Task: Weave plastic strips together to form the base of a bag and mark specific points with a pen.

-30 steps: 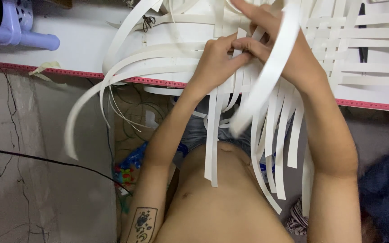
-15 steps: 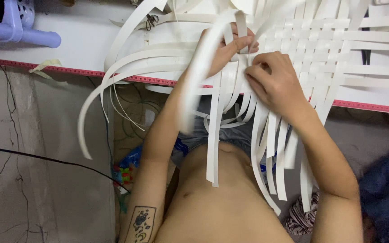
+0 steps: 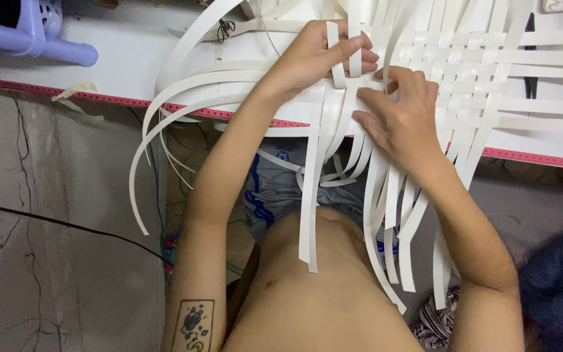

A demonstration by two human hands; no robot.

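A mat of woven white strips [image 3: 477,72] lies on a white table [image 3: 125,58], with its loose ends hanging over the near edge onto my lap. My left hand [image 3: 317,58] pinches upright white strips [image 3: 354,49] at the weave's left edge, fingers closed around them. Just to the right, my right hand [image 3: 399,120] presses flat on the strips, its fingertips touching the crossing strips beside my left hand. Long curved strips [image 3: 164,111] arc out to the left of my left forearm.
A red band [image 3: 47,88] runs along the table's near edge. A lilac plastic stool [image 3: 34,32] sits at the far left on the table. A black cable [image 3: 53,221] crosses the grey floor. Dark blue cloth [image 3: 558,287] lies at the right.
My right hand came down from above the left hand and now presses on the weave to its right. The long strip it was carrying has been laid down. My left hand shifted up and right.
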